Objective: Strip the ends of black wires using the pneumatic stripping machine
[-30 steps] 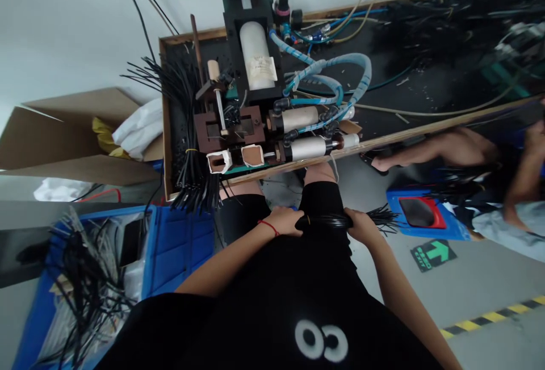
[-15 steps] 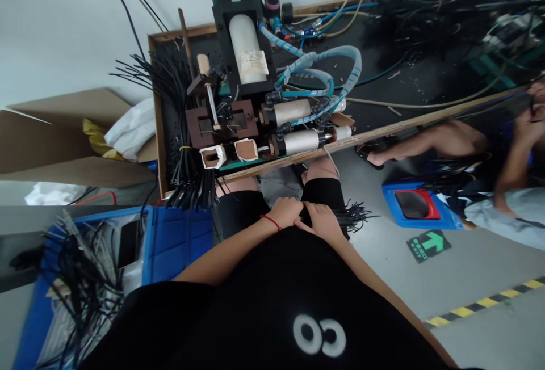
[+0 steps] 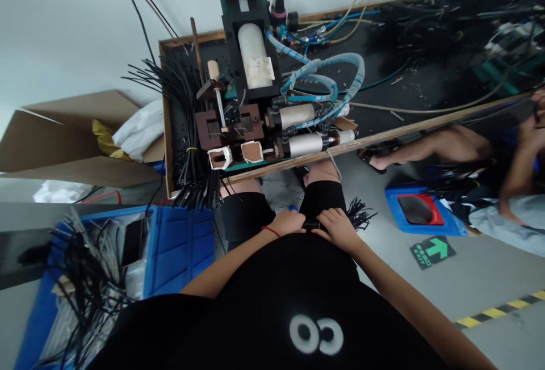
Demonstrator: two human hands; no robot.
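Both the left hand (image 3: 289, 222) and right hand (image 3: 338, 226) have fingers clamped on a bundle of black cables (image 3: 360, 214) (light, floppy, probably slippery); gripping mid-bundle looks steadiest.

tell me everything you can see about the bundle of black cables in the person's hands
The bundle of black cables is a thin, dark sheaf lying across the lap, gripped by the left hand and right hand close together. Its loose ends fan out past the right hand, over the floor. Material looks like rubbery sleeving.
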